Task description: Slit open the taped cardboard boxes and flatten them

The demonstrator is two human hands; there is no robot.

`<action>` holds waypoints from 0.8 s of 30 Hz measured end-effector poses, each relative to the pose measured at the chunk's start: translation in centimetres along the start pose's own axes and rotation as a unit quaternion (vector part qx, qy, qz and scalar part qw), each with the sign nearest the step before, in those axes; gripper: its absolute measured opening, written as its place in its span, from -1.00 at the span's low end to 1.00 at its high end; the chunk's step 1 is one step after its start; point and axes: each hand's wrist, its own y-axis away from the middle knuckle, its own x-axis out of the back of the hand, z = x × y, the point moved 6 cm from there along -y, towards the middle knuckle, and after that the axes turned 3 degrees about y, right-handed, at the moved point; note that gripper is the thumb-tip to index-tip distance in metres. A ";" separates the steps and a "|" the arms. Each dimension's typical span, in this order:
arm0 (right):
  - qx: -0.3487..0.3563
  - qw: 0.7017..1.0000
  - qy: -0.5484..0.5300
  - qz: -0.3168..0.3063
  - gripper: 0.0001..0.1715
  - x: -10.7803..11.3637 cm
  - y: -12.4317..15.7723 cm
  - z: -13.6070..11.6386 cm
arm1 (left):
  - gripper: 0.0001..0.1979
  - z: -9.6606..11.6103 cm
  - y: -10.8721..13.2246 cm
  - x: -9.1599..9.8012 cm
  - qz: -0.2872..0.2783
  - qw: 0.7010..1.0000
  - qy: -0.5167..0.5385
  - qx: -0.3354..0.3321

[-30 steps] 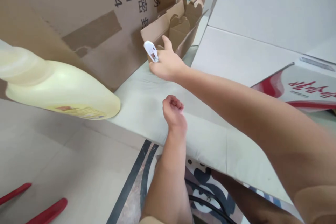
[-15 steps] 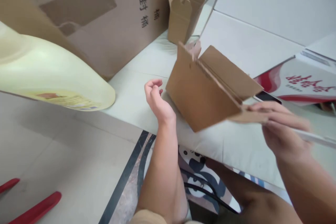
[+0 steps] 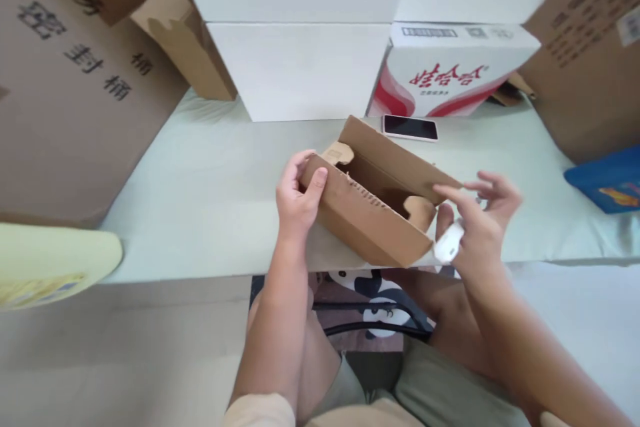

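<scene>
A small brown cardboard box [image 3: 370, 233] lies slanted in front of me, its top flaps raised and notched tabs at both ends. My left hand [image 3: 297, 193] grips its left end, thumb on the near flap and fingers round the outside. At the right end is my right hand [image 3: 477, 220], its fingertips by the corner of the far flap. Tucked in that hand is a white, smooth, handle-like object [image 3: 449, 243]; its kind I cannot make out. The box's floor is in shadow.
Behind the box lie a phone [image 3: 410, 127] and a white-and-red carton [image 3: 445, 70]. White boxes [image 3: 300, 70] stand at the back. Left are a large carton [image 3: 100, 140], a folded brown box [image 3: 195, 53] and a pale yellow bottle [image 3: 60, 260]. A blue package [image 3: 607, 177] sits right.
My view has swung right. The box has turned so its opening faces up. My left hand, free before, has taken hold of its left end; my right fingers have loosened from the flap.
</scene>
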 end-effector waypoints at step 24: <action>-0.249 0.906 -0.342 0.019 -0.69 -4.0 2.2 6.9 | -0.77 -0.8 -3.3 2.4 0.058 0.996 -0.053 0.044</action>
